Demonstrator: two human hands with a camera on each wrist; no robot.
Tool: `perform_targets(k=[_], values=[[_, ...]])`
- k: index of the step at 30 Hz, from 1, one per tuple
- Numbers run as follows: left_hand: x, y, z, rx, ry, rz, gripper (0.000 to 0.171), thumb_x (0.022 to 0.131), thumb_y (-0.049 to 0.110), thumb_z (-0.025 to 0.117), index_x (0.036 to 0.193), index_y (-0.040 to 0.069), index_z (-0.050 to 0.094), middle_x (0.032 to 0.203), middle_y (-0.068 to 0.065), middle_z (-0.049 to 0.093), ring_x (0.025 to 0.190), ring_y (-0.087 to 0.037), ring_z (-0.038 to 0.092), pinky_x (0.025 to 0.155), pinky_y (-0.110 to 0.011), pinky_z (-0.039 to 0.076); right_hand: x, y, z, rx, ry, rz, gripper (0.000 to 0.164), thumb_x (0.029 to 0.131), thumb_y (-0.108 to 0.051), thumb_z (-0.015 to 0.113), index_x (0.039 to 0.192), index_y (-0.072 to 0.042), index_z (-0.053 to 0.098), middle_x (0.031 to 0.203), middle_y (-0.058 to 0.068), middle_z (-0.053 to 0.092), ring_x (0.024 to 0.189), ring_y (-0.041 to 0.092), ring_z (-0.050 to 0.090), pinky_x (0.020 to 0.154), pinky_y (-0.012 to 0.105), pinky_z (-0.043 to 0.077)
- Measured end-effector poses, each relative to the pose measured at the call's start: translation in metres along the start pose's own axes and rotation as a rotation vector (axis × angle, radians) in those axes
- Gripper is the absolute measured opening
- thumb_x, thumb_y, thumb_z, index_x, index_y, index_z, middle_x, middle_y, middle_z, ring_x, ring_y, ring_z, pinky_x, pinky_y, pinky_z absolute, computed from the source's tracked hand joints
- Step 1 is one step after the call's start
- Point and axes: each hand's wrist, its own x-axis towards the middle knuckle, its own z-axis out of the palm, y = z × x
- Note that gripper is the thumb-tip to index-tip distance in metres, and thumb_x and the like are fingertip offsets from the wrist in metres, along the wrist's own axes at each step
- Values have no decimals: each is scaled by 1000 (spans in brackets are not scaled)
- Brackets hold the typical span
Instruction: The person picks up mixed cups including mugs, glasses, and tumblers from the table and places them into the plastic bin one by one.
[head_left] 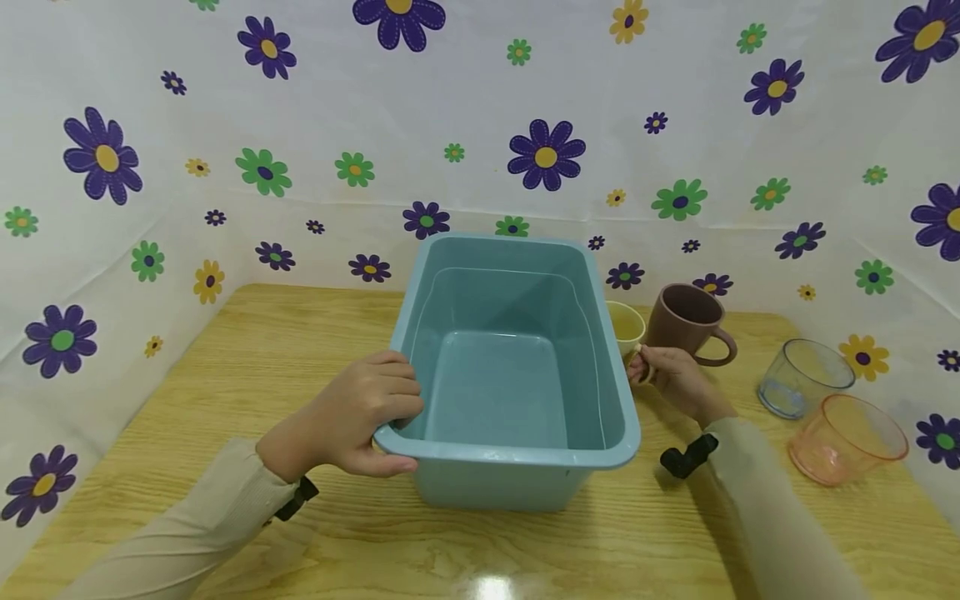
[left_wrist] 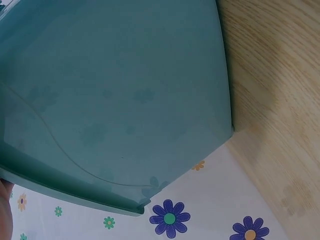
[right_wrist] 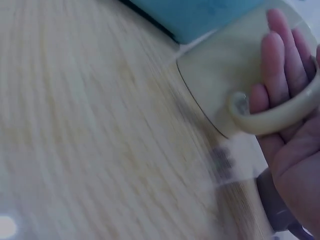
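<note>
A blue plastic basin [head_left: 502, 392] stands in the middle of the table, with nothing inside it. At its near left corner my left hand [head_left: 360, 417] grips the rim, thumb outside and fingers over the edge; the left wrist view shows the basin's outer wall [left_wrist: 120, 95]. Just right of the basin is a cream mug [head_left: 626, 323], partly hidden behind the rim. My right hand [head_left: 675, 375] holds it by the handle [right_wrist: 280, 117], fingers passed through the loop and lying against the mug's side. Close behind that hand stands a brown mug [head_left: 678, 321], its handle pointing right.
A clear blue-tinted glass [head_left: 806, 375] and an orange-tinted glass [head_left: 847, 437] stand at the right, beside my right forearm. The wooden table [head_left: 300, 342] meets a white cloth [head_left: 465, 100] printed with flowers at the back and both sides.
</note>
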Motion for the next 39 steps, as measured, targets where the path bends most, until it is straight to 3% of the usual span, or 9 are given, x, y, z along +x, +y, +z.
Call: perform_targets(k=[3,6,9,12,15,20,26,34,39], values=[[0,0,0,-1,6,6,54,92,57,35,57,17,37,55,4,32,55,-9,32,66,-29,34,1,0,-6,12,-87,-2,49,103,-8,21,91,-7,69,86,-1,72,81,8,67,80,21,51],[-1,0,0,5,4,0,53,92,58,35,58,17,37,55,5,32,55,-9,32,66,-29,35,1,-1,-7,-33,-90,26,49,104,-11,22,81,-10,65,72,-4,65,71,7,60,79,20,48],[-2,1,-1,14,-5,-15,54,92,58,34,57,17,38,55,5,34,55,-9,34,67,-29,37,2,-2,-6,-78,-55,53,45,104,-15,23,71,-12,54,58,-4,44,56,11,39,74,22,41],[-1,0,-1,23,-9,-25,54,92,58,33,57,17,39,55,5,36,55,-9,36,67,-30,39,2,-4,-4,-85,-7,40,41,104,-15,23,67,-11,41,59,2,26,55,17,21,67,29,29],[-2,0,-1,29,-12,-30,54,92,59,33,58,17,38,55,5,36,56,-9,36,68,-30,39,1,-5,-1,-27,51,11,41,104,-12,22,65,-8,35,61,5,21,55,19,15,67,34,18],[-3,1,-1,28,-18,-32,53,92,59,33,58,17,39,56,5,36,56,-9,35,68,-30,38,-3,-2,4,44,160,-36,42,103,-8,20,62,-7,27,59,3,17,54,18,11,63,34,13],[-3,2,0,27,-17,-33,53,91,59,34,58,17,41,56,5,38,56,-9,38,67,-31,40,-11,-3,3,308,235,-60,44,103,-17,10,62,-9,22,59,2,10,54,18,3,62,30,7],[-2,2,1,18,-22,-34,53,92,58,34,58,17,39,55,5,36,56,-9,35,67,-30,39,-16,-41,8,445,159,-212,50,101,-22,-2,59,-7,20,61,2,12,52,15,5,58,27,6],[-3,2,0,26,-20,-42,53,91,59,34,58,17,40,55,5,36,56,-9,35,68,-31,40,-15,-76,16,455,94,-223,51,100,-26,1,61,-6,26,61,1,17,54,14,8,60,26,8]])
